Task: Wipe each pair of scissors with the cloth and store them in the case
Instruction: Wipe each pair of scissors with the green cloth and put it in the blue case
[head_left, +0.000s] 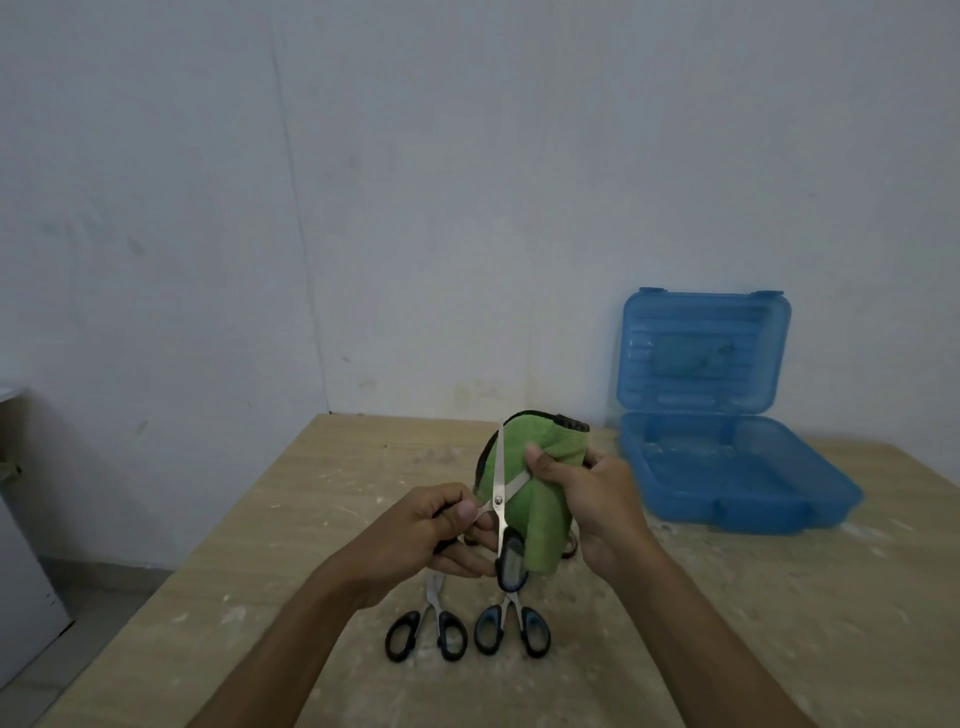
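Note:
My left hand (441, 530) holds a pair of scissors (500, 488) by the black handles, blades spread open and pointing up. My right hand (587, 499) grips a green cloth (540, 467) pinched around one blade. Below my hands, two more black-handled scissors lie on the wooden table (727, 597): one pair (427, 631) on the left, another (511, 626) on the right, handles toward me. The blue plastic case (727, 467) stands open at the right, lid upright against the wall, its tray holding no scissors.
The table's left edge runs diagonally from the far corner toward me, with floor below. A white cabinet (21, 571) stands at the far left. The wall is right behind the table and the case.

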